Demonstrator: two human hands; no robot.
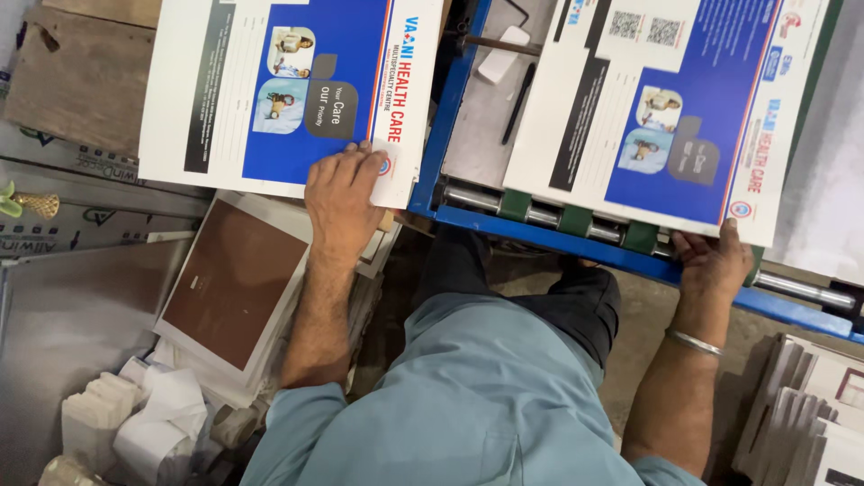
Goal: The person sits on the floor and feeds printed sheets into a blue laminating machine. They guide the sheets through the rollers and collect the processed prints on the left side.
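Over a blue machine frame (pixel 454 103), two printed sheets, one per hand.
Left hand (pixel 342 193) lies flat, fingers spread, on the blue-and-white sheet (pixel 288 81); right hand (pixel 715 256) curls its fingers around the bottom edge of the matching sheet (pixel 666 99). Brown-faced card stack (pixel 236 279) sits below left.

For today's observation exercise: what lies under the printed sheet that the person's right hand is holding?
Under the right-hand printed sheet run a steel roller with green collars and the machine's blue frame. The right hand grips its near edge. What lies beneath the sheet's middle is covered.

Print workshop: roller machine (pixel 576 220), printed sheets (pixel 270 90)
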